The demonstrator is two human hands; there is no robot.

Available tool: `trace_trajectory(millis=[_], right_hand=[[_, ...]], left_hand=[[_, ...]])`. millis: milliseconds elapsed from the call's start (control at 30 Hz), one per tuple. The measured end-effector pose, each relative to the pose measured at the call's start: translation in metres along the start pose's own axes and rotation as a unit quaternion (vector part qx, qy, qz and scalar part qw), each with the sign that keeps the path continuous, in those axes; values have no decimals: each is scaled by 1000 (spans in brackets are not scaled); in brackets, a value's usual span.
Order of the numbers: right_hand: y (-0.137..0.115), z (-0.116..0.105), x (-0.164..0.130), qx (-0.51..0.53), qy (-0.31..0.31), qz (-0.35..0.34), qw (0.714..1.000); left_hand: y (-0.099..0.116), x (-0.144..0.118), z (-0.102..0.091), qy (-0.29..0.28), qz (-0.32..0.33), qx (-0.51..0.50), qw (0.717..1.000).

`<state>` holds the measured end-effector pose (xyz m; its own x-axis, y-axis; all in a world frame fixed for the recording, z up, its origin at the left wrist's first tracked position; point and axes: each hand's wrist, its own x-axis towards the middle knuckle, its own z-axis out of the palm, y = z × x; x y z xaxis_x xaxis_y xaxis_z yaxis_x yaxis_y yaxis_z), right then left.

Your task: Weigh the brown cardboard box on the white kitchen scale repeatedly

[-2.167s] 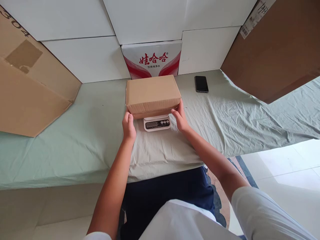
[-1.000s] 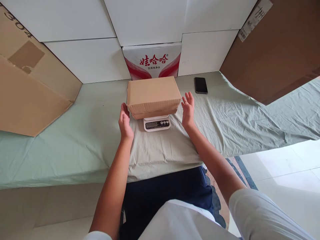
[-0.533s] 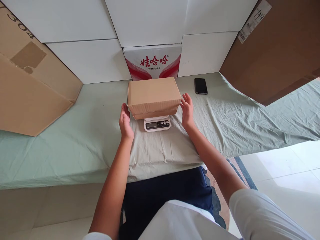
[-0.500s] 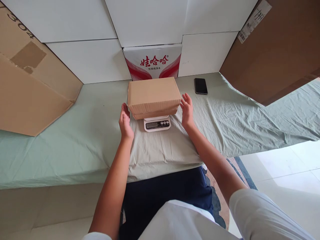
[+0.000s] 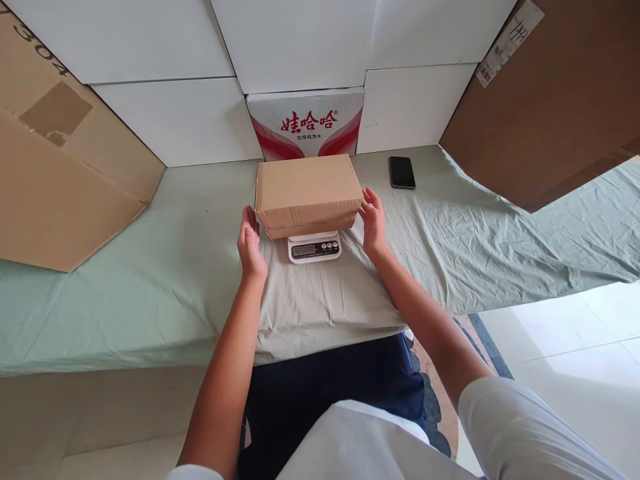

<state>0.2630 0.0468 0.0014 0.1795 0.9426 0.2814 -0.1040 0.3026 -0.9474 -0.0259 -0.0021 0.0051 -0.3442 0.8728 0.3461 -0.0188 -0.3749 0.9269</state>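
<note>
The left hand [image 5: 251,243], grip spread flat, stands just beside an oblong box [image 5: 307,190] of plain, ridged cardboard, which sits on a smooth white plastic scale [image 5: 314,251]. The right hand [image 5: 373,220] curves loosely at its right end, grip also spread; whether the fingertips touch cannot be told. Unlike two seconds ago, neither thumb lies on the box's front. The pale-green, wrinkled, cloth-covered table [image 5: 165,267] runs from a brown carton [image 5: 75,180] past white boxes [image 5: 180,120], a red-printed carton [image 5: 309,125] and a glossy black phone [image 5: 402,172] to a darker carton [image 5: 545,100], near pale floor tiles [image 5: 575,340].
</note>
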Motion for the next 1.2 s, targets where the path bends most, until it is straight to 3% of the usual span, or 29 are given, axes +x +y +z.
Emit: trace_trajectory(millis=[1200], right_hand=[[0, 4, 2, 46, 4, 28, 999]], left_hand=[[9, -3, 7, -9, -20, -18, 1000]])
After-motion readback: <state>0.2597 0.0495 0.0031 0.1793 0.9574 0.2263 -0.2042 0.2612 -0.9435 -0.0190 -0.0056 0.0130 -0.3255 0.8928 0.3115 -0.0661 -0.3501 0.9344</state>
